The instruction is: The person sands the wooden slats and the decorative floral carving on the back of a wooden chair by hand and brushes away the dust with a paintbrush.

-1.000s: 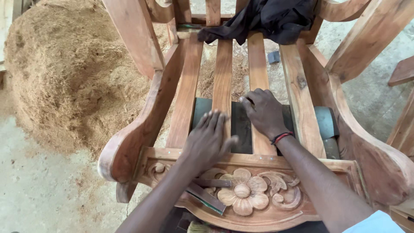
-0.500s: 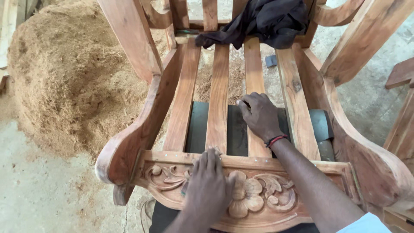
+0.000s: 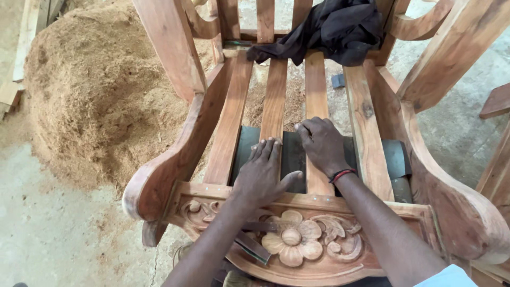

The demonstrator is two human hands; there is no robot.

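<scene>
A reddish wooden chair frame with a slatted seat fills the head view. Its front rail carries a carved flower. My left hand lies flat, fingers spread, on the second seat slat near the front rail. My right hand presses down on the third slat, fingers curled over its surface; whether something is under the palm I cannot tell. A red and black band sits on that wrist. A dark flat panel shows beneath the slats.
A black cloth is bunched at the back of the seat. A large heap of sawdust lies on the concrete floor to the left. Wooden planks lean at the far left. Another wooden piece sits at the right edge.
My left hand went from the seat slat to the carved front rail and is now back flat on the slat. My right hand stayed on its slat, shifting slightly.
</scene>
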